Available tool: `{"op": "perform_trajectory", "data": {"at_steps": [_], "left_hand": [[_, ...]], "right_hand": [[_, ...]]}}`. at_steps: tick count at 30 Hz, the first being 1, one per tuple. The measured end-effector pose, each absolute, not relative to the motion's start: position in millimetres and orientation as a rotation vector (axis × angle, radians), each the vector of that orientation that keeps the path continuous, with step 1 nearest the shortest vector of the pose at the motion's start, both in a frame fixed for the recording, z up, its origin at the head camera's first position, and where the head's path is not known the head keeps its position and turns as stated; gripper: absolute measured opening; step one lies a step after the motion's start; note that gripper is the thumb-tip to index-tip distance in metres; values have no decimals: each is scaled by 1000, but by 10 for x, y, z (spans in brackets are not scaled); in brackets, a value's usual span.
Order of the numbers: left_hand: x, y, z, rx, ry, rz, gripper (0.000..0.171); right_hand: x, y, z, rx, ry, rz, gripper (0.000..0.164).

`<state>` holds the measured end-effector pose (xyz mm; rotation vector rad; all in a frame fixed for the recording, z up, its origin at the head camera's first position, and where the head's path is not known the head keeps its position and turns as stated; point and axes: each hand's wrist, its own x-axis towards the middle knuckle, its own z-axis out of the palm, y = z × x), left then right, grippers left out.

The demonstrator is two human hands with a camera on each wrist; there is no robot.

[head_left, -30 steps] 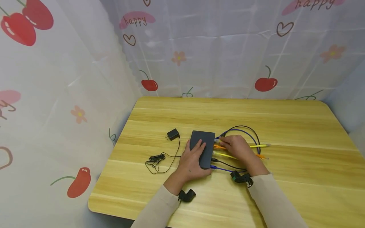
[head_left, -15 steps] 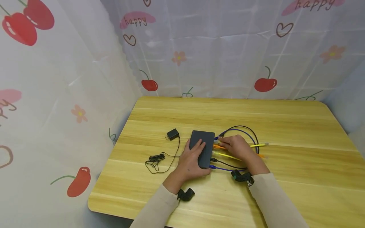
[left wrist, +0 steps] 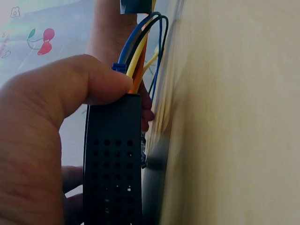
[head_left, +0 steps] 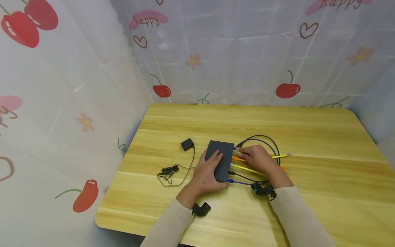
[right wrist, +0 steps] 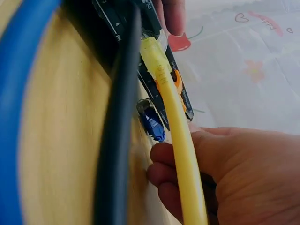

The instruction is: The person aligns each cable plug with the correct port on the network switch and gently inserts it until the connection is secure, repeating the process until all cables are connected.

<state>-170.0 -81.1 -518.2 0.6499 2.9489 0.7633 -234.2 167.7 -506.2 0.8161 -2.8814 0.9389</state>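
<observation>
My left hand (head_left: 204, 175) grips the dark network switch (head_left: 226, 161), its fingers spread over the top and its thumb on the near end. In the left wrist view that thumb (left wrist: 101, 82) presses the edge above the vent holes. My right hand (head_left: 258, 158) pinches the clear-tipped plug (head_left: 236, 151) of a yellow network cable close to the switch's right side. Another yellow cable (right wrist: 180, 140) is plugged into the port row, beside orange, black and blue ones. A loose blue plug (right wrist: 151, 123) lies just beyond the right fingertips.
A black power adapter (head_left: 187, 144) lies left of the switch, with its bundled cord (head_left: 169, 171) below it. Black and blue cables loop (head_left: 270, 139) behind the right hand. Yellow (head_left: 285, 155) and orange (head_left: 285, 168) cable ends reach out to its right on the wooden table (head_left: 324, 147).
Both hands stay almost in place. The right fingers shift slightly at the port side with the yellow cable's plug, and the switch barely moves under the left hand.
</observation>
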Motion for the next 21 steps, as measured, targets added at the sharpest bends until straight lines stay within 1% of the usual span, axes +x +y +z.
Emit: {"op": "perform_trajectory", "data": {"at_steps": [8,16,21], "left_hand": [[-1695,-834,-5160,680,2968,761,103],[-1713,-825,-5138,715,2937,732,94],[-1696,-812,-5169,709,2943,749,94]], "right_hand": [[-2331,1574,-5078,790,-2851,824,26],[-2311,1540,-5078,799,-2817,739,25],[-2283,1528,-5111,776,-2832,748,27]]}}
